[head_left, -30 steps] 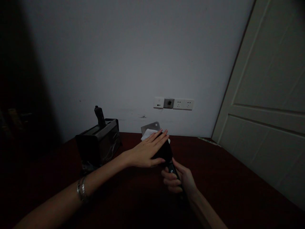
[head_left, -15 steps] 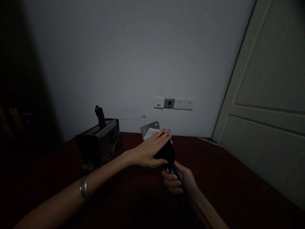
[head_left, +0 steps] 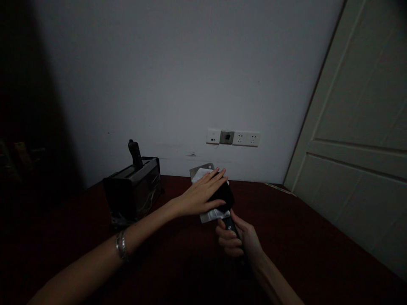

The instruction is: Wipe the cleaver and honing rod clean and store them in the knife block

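My right hand (head_left: 237,241) is wrapped around the dark riveted handle (head_left: 230,224) of a cleaver. The cleaver's grey blade (head_left: 206,166), with a hole near its corner, points up and away to the left, tilted above the table. White cloth or paper (head_left: 199,173) covers much of the blade and also shows at its lower edge near the handle. On top lies a black pad-like piece (head_left: 225,192), whose kind I cannot make out. My left hand (head_left: 200,195) rests flat across it, fingers stretched and thumb apart. A silver bracelet circles my left wrist.
On the left of the dark red table (head_left: 270,212) stands a black and grey knife block (head_left: 133,186), with one black handle (head_left: 136,154) sticking up from its slot. Wall sockets (head_left: 233,137) sit behind the table. A pale panelled door (head_left: 349,169) leans in at the right.
My left hand has shifted slightly up over the blade, and more of the white material shows by the handle. The right hand keeps its grip. The view has moved slightly.
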Motion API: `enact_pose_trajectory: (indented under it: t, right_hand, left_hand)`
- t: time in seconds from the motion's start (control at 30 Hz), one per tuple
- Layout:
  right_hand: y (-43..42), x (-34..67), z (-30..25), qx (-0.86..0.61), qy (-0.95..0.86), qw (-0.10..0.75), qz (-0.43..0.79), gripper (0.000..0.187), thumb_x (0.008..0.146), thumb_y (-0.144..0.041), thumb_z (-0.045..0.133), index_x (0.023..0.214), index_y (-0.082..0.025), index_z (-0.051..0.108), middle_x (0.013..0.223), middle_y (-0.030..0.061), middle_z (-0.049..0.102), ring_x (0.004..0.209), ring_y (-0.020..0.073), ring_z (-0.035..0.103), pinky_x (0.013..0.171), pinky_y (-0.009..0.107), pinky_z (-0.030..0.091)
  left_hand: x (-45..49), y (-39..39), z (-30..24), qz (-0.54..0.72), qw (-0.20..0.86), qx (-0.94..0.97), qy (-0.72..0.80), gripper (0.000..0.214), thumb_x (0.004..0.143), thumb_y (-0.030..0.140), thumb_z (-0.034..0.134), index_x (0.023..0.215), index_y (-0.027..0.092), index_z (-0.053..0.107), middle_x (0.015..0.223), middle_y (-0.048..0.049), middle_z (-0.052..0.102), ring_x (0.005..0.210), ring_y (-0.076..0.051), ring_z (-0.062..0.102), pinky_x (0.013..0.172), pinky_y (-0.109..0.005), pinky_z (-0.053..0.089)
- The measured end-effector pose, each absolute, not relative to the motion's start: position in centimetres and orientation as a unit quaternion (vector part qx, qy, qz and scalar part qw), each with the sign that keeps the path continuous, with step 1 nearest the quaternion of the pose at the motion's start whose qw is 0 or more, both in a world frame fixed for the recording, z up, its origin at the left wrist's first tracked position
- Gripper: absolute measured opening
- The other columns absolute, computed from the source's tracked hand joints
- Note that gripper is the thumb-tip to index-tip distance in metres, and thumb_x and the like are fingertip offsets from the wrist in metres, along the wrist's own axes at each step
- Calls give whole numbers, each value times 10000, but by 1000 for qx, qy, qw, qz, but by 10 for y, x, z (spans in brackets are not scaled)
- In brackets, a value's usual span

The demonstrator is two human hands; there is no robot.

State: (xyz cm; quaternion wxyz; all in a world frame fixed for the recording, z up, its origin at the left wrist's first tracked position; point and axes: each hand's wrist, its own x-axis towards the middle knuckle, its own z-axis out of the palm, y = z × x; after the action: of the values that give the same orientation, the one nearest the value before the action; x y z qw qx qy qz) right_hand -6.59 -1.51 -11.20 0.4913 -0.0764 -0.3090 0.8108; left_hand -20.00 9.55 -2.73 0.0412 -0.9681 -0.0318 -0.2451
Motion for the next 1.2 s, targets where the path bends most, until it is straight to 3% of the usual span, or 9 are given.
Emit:
enact_pose_trajectory:
  t: [0.17, 0.47, 0.53, 0.67, 0.73, 1.07, 1.2]
  right_hand:
    - [-13, -67, -113, -62, -300, 471, 827, 324, 823, -426, 523, 739, -113, 522, 514, -85, 309, 360, 8, 142, 277, 93, 171]
    - [-8, -66, -119, -45, -300, 474, 826, 326, 839, -411, 504, 744, -101, 538, 510, -84, 324, 357, 5, 151, 277, 90, 186]
    - [-7, -65, -120, -42, -300, 475, 826, 323, 839, -407, 504, 744, -100, 540, 510, -84, 321, 356, 5, 152, 277, 89, 189]
    - [-8, -62, -118, -46, -293, 494, 817, 314, 843, -393, 500, 748, -98, 547, 510, -86, 306, 360, 9, 157, 276, 88, 188]
    - [-10, -58, -115, -49, -291, 509, 809, 305, 839, -382, 509, 746, -94, 550, 508, -88, 299, 361, 9, 156, 277, 86, 185]
    - [-17, -54, -104, -71, -310, 520, 793, 294, 846, -382, 495, 744, -108, 522, 505, -93, 290, 358, 10, 116, 278, 87, 178]
    - [-18, -58, -105, -69, -307, 518, 796, 301, 839, -394, 502, 733, -113, 511, 504, -91, 298, 358, 10, 117, 276, 88, 172]
  left_hand:
    - [-200, 122, -24, -298, 49, -951, -69, 492, 916, 338, 348, 1377, 208, 233, 1477, -64, 168, 1366, -177, 62, 1100, -441, 162]
    - [-200, 161, -47, -408, -72, -889, -194, 431, 920, 332, 311, 1288, 126, 397, 1303, -123, 479, 1211, -186, 437, 1013, -400, 352]
    - [-200, 156, -52, -399, -35, -893, -202, 446, 923, 330, 301, 1304, 111, 375, 1357, -141, 409, 1266, -201, 364, 1038, -419, 310]
    - [-201, 126, -58, -318, 77, -932, -155, 502, 929, 301, 277, 1388, 110, 208, 1478, -141, 114, 1363, -225, 37, 1091, -452, 166]
    - [-202, 105, -60, -275, 98, -948, -126, 527, 930, 298, 273, 1408, 123, 136, 1486, -127, 56, 1360, -223, -31, 1099, -440, 147]
    - [-223, 93, -52, -206, 111, -968, -86, 605, 918, 300, 323, 1424, 187, 11, 1491, -81, -32, 1358, -225, -54, 1108, -411, 125]
    - [-224, 91, -50, -192, 115, -972, -72, 601, 916, 314, 329, 1425, 193, 34, 1493, -76, -24, 1357, -228, -61, 1107, -413, 111]
